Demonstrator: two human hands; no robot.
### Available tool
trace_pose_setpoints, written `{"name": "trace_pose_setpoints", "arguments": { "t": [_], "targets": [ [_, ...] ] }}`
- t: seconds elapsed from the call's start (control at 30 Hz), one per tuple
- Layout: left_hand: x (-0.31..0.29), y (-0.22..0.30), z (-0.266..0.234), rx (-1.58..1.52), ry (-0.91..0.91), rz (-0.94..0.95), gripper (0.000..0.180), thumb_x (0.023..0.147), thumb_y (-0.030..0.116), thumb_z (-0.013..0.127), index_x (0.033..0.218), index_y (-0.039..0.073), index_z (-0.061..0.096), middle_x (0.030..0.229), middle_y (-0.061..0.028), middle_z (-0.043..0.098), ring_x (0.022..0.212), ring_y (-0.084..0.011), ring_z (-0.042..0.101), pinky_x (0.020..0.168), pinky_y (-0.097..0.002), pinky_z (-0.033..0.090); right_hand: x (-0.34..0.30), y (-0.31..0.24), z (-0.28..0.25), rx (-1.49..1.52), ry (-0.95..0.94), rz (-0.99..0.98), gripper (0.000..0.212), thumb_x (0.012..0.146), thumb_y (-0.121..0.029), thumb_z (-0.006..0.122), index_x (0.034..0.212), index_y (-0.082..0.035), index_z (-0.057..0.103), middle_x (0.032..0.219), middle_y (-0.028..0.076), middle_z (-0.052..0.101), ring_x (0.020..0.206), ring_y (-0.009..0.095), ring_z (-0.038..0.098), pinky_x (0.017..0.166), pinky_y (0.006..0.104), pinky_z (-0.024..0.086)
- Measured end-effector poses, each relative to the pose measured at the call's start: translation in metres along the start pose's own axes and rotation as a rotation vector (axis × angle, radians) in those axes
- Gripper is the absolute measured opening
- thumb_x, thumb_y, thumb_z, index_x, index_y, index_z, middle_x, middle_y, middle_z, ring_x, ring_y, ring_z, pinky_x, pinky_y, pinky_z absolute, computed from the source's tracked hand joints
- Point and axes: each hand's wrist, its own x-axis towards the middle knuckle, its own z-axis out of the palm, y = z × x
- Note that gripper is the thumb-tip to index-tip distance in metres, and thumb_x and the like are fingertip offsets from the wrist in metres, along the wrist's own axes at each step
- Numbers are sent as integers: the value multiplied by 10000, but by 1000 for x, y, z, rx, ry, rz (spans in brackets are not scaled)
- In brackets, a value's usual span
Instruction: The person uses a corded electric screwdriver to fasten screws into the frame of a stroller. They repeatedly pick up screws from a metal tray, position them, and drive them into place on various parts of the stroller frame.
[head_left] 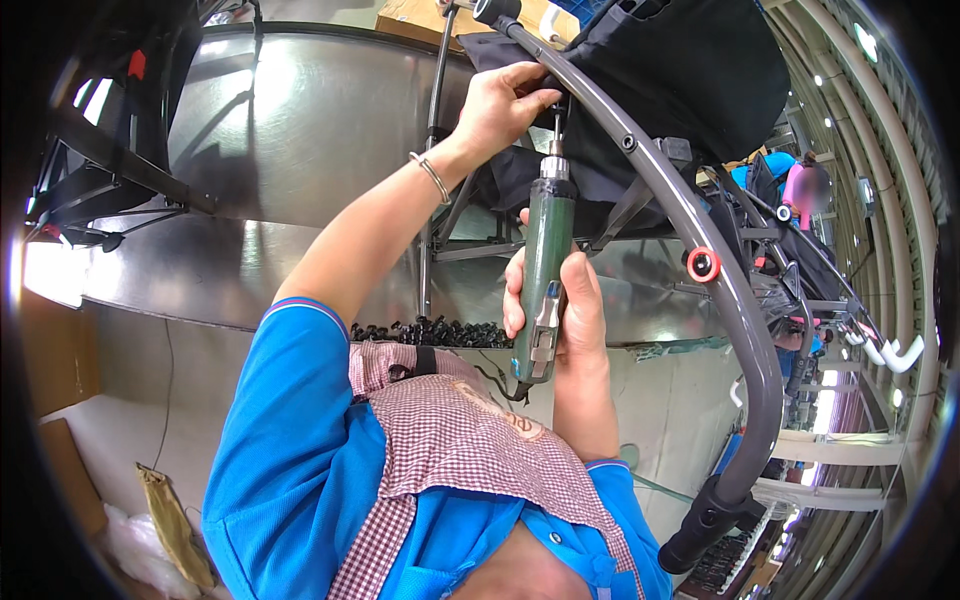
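Note:
In my right hand [580, 305] I grip a green power screwdriver [548, 235], its bit pointing away from me at black fabric and a dark metal tube. My left hand [507, 105] is closed beside the bit's tip, thumb and fingers pinched at the frame; what they hold, if anything, is too small to make out. A curved grey tube [690, 215] of a stroller-like frame arcs past on the right, with a red-ringed button [703, 264] on it. Black fabric [690, 75] hangs from this frame behind the tool.
A shiny metal worktable [300, 130] lies under the frame. Many small black parts [435, 331] are heaped at its near edge. Another dark frame [120, 150] stands at the left, and a cardboard box [412, 18] at the back. Farther right, a person [800, 192] is near more frames.

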Motion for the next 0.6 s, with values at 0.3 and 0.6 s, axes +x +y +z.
{"name": "trace_pose_setpoints", "arguments": {
  "t": [0.3, 0.6],
  "targets": [
    [-13, 2, 8, 237, 183, 226, 350, 758, 54, 733, 1091, -28, 662, 1022, -189, 697, 941, -328, 688, 845, -348, 547, 11, -12, 2, -30, -50, 8, 898, 812, -483, 767, 1432, 16, 352, 855, 138, 585, 557, 194, 620, 460, 313, 548],
    [-15, 1, 5, 210, 143, 167, 365, 771, 12, 707, 1130, -26, 651, 1036, -150, 705, 951, -240, 681, 865, -313, 534, 18, -17, 5, 155, -43, 51, 844, 850, -488, 724, 1430, 10, 366, 871, 137, 568, 563, 185, 597, 459, 319, 526]
  ]
}}
